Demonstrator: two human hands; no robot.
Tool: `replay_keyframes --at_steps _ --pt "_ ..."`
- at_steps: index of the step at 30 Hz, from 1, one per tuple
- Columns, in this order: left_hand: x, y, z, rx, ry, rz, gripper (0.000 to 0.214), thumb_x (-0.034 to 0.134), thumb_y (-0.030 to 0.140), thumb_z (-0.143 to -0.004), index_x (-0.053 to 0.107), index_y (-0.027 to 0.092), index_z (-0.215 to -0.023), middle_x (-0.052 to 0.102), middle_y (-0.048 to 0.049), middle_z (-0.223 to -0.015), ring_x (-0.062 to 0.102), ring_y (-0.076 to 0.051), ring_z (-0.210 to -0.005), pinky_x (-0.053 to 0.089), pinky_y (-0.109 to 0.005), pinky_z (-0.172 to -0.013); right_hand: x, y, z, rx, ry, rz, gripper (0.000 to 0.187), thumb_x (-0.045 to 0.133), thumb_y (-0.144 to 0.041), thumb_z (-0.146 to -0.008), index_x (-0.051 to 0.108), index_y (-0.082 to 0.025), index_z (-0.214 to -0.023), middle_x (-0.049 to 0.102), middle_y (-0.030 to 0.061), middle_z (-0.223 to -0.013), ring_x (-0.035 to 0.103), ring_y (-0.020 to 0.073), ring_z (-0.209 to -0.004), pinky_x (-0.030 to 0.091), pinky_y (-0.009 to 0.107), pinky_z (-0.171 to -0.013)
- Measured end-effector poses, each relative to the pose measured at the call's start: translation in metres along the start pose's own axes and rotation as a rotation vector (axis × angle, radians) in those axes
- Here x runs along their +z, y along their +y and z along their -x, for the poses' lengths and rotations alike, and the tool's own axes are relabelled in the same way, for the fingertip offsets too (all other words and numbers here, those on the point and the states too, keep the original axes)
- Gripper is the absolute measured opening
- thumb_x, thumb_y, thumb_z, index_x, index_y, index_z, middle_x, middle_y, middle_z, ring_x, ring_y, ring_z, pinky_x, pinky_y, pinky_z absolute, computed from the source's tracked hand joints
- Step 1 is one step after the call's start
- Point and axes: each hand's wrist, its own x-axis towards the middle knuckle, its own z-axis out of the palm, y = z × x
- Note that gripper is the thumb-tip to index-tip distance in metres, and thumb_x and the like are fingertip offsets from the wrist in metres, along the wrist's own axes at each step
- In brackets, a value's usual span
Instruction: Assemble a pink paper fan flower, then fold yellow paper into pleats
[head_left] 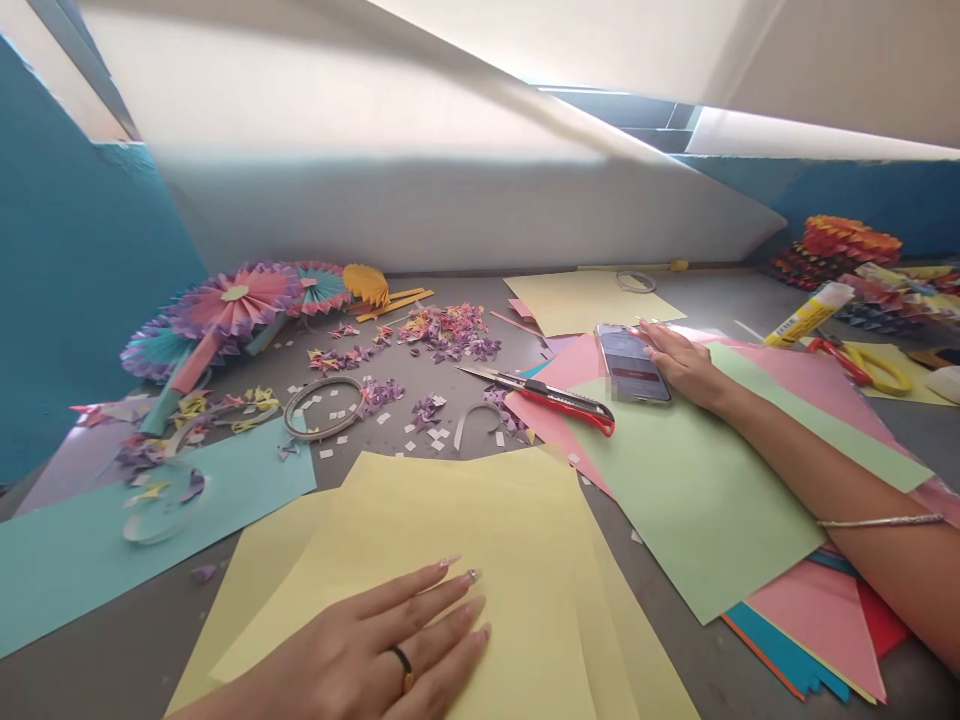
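L hand lies flat & open, fingers spread slightly, palm down on 3 or so overlapping pale yellow paper sheets; gold-&-black ring on one finger. Hand is cut off by bottom edge of frame. Nothing gripped.

R hand also open, not gripping, fingertips touching right side of 1 phone, which lies on paper, upper right of center. 1 thin bangle on R wrist. Under R forearm: 1 large green sheet, its lower edge just short of yellow stack's right side, w/ strip of gray tabletop btw them. Pink sheet & other colored sheets stick out lower right.

Just left of phone: 1 red-&-black box cutter, blade pointing left, approx midway btw hands. Beyond it, open tabletop holds purple-pink paper scraps in 2 main piles + small white bits. 1 coiled strip sits left of center.

Upper left: approx 4 paper fans. Lower left: 1 teal sheet. Top center: 1 pale yellow sheet. Far right: 1 glue stick, 1 pair of scissors, folded paper stacks behind them.
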Motion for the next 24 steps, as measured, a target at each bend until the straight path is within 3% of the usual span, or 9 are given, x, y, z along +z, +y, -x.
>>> replay_keyframes --at_steps 15,24 --pt "-0.008 -0.005 0.001 0.034 -0.024 0.033 0.034 0.049 0.033 -0.099 0.067 0.011 -0.119 0.066 -0.0054 -0.127 0.058 -0.018 -0.124 0.036 -0.028 -0.114 0.001 0.015 -0.007 0.059 0.036 -0.022 0.036 0.057 -0.035 -0.094 0.056 -0.020 -0.127 0.055 0.0101 -0.133 0.058 0.0233 -0.113 0.050 0.047 -0.095" --pt "-0.008 -0.001 -0.003 0.029 -0.035 0.036 0.035 0.045 0.031 -0.101 0.068 0.011 -0.116 0.066 -0.0066 -0.126 0.061 -0.018 -0.120 0.038 -0.029 -0.112 0.008 0.016 -0.015 0.120 0.023 0.038 0.036 0.056 -0.037 -0.094 0.056 -0.021 -0.127 0.055 0.0102 -0.133 0.057 0.0233 -0.113 0.049 0.047 -0.095"
